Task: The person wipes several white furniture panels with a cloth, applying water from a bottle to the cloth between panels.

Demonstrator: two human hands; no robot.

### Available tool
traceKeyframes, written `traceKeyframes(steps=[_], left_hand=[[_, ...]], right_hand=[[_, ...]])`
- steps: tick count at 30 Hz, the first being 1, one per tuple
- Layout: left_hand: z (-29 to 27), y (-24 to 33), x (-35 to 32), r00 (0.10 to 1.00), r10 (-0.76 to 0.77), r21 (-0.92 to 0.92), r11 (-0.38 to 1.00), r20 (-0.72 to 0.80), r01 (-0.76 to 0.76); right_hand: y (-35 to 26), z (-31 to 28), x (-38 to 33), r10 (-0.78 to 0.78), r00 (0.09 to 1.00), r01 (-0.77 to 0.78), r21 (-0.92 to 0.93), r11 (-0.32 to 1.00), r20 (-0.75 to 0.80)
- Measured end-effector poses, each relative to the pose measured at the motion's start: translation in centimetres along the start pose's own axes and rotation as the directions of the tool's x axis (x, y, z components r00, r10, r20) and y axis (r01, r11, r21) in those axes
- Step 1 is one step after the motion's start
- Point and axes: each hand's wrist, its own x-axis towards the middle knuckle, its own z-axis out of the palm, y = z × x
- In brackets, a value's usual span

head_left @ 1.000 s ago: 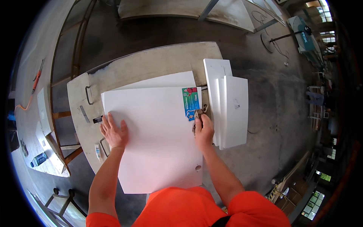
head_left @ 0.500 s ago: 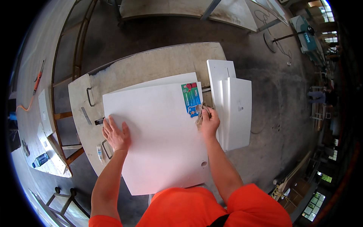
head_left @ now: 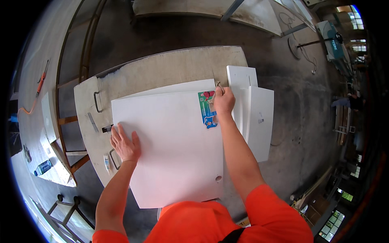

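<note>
A large white panel (head_left: 170,150) lies flat before me, on top of another white panel (head_left: 178,87) whose far edge sticks out. My left hand (head_left: 125,146) rests on its left edge with the fingers spread. At the far right corner my right hand (head_left: 224,101) is closed around a crumpled greyish-brown rag (head_left: 212,106). The rag lies over part of a blue, green and red sticker (head_left: 207,113) on the panel. Near the panel's right front side is a round hole (head_left: 218,178).
Beneath the panels is a worn wooden tabletop (head_left: 162,65) with metal handles. More white boards (head_left: 261,121) are stacked at its right. A small white bottle (head_left: 106,163) lies at the left. A side bench holds an orange-handled tool (head_left: 41,83) and a blue bottle (head_left: 43,167).
My right hand has moved away from me along the panel's right edge with the rag, from beside the sticker's near end to its far end. My left hand has stayed in place.
</note>
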Motion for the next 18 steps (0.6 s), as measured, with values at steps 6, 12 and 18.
traceKeyframes(steps=[6, 12, 18], left_hand=[[0.0, -1.1, -0.3, 1.0, 0.003, 0.018, 1.0, -0.004, -0.003], [0.5, -0.5, 0.4, 1.0, -0.022, -0.003, 1.0, 0.002, 0.022], [0.1, -1.3, -0.3, 0.999, -0.04, -0.013, 0.999, -0.007, 0.039]], right_hand=[[2.8, -0.3, -5.0, -0.045, 0.997, 0.043, -0.033, 0.999, -0.066], [-4.0, -0.6, -0.5, -0.352, 0.934, 0.346, -0.085, 0.934, -0.066], [-2.0, -0.3, -15.7, -0.609, 0.751, 0.641, -0.061, 0.765, 0.255]])
